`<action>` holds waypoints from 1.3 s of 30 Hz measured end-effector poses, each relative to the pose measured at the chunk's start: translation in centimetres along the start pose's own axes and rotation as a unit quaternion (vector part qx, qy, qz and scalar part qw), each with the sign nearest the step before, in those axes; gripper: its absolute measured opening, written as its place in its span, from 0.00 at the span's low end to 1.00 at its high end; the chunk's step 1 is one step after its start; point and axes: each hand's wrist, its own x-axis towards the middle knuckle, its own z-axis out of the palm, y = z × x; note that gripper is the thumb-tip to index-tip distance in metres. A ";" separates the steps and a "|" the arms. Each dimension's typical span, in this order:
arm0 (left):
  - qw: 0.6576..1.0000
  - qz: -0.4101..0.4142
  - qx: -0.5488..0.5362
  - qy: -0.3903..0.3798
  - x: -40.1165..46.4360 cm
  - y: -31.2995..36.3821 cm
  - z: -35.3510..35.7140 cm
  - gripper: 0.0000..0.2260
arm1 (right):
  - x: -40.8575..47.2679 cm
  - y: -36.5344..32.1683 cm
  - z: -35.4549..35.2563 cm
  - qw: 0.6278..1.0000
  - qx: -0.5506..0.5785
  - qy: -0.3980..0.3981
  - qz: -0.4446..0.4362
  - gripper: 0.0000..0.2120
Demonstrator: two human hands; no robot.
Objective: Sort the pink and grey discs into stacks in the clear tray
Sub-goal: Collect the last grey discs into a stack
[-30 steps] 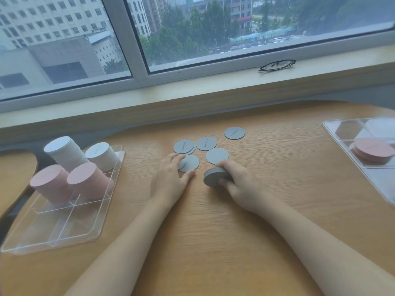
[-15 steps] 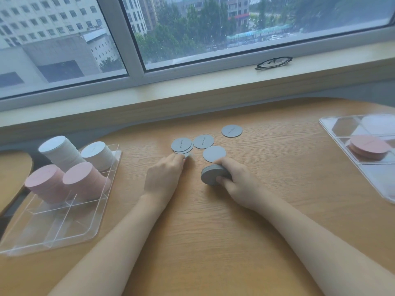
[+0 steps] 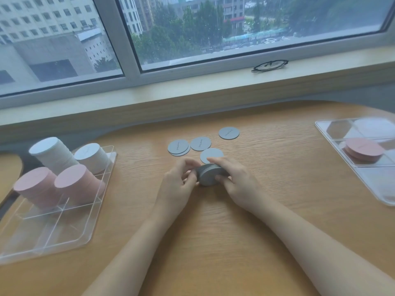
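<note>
On the wooden counter [image 3: 213, 231] both hands, left hand [image 3: 178, 184] and right hand [image 3: 237, 182], grip a grey disc stack [image 3: 208, 177]: light, slippery, best squeezed by its edges.

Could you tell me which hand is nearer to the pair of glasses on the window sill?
Right. The right hand lies below the glasses; the left hand is further left.

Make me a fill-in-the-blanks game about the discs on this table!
1. Both hands hold a small stack of ___ discs.
2. In the left tray, the two stacks nearer the person are ___.
3. On the window sill lies a pair of ___.
4. The right tray holds a low stack coloured ___.

Missing words: grey; pink; glasses; pink
</note>
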 end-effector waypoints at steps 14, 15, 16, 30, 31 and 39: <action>0.998 0.008 0.053 -0.036 -1.3 -0.6 0.7 0.17 | 0.5 0.5 0.0 0.997 0.011 -0.069 -0.020 0.31; 0.998 0.001 0.056 -0.030 -1.3 -0.8 0.4 0.16 | 0.9 0.8 -0.1 0.999 0.012 -0.046 -0.011 0.29; 0.998 -0.006 0.061 -0.023 -1.3 -1.0 0.1 0.16 | 1.3 1.2 -0.1 1.000 -0.009 -0.024 -0.005 0.27; 0.999 -0.054 0.011 0.001 -0.7 -1.5 -1.4 0.16 | 3.6 2.6 1.1 0.952 -0.304 -0.019 -0.018 0.17; 0.998 -0.054 0.010 0.001 -0.7 -1.6 -1.3 0.16 | 3.6 2.5 1.1 0.951 -0.308 -0.010 -0.031 0.17; 0.999 -0.031 0.033 -0.015 -0.6 -1.6 -1.0 0.17 | 3.3 1.6 -0.6 0.994 0.026 0.095 0.049 0.17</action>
